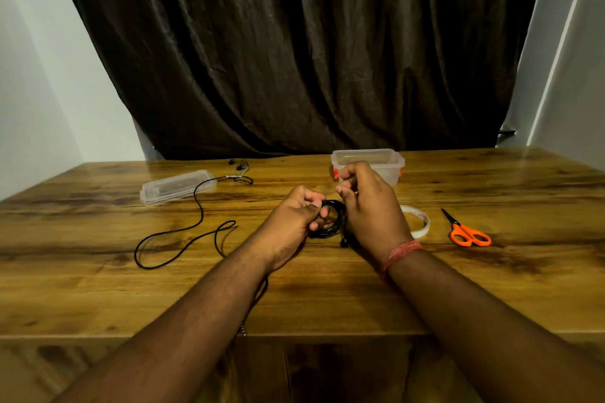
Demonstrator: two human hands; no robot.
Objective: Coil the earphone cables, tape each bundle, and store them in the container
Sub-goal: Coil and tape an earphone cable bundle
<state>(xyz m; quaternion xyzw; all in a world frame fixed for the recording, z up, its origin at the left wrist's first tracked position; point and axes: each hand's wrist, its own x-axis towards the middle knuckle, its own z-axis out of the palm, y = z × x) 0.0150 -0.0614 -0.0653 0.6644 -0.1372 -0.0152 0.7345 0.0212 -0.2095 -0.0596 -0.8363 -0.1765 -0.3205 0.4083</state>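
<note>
A black coiled earphone cable hangs between my two hands over the middle of the wooden table. My left hand grips the coil's left side. My right hand holds its right side, thumb and fingers pinched together above it; what they pinch is too small to tell. An earbud dangles under the coil. A second black earphone cable lies uncoiled at the left, its earbuds near the far edge. The clear open container stands behind my right hand.
The container's clear lid lies at the far left. A roll of clear tape sits right of my right wrist, and orange-handled scissors lie further right. A dark curtain hangs behind the table.
</note>
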